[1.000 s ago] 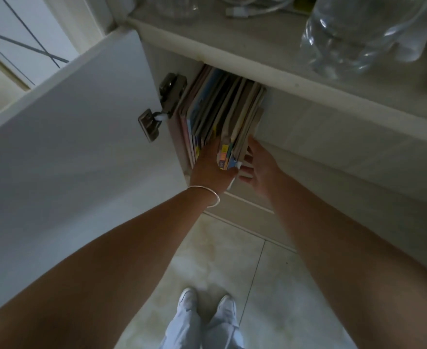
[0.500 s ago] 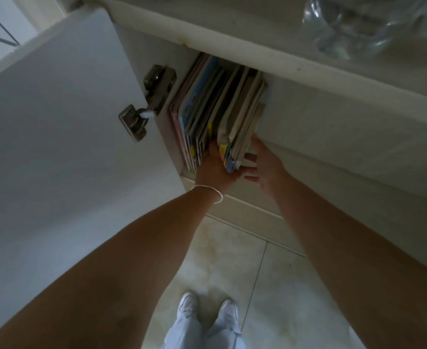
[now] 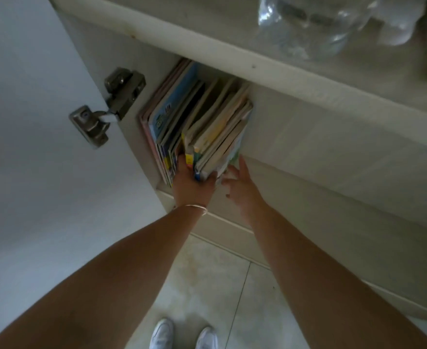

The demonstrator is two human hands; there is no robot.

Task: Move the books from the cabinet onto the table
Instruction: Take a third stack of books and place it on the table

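pale tiled floor below, books (image 3: 197, 122) upright in the cabinet (image 3: 308, 137). your left hand (image 3: 191, 187) grips a bunch, right hand (image 3: 240, 190) loose beside; thin ones could slip out.

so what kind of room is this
Probably a room at home, though which one is unclear: a low white cabinet with its door swung open, thin books standing inside, a tiled floor, and a clear plastic bottle on the top.
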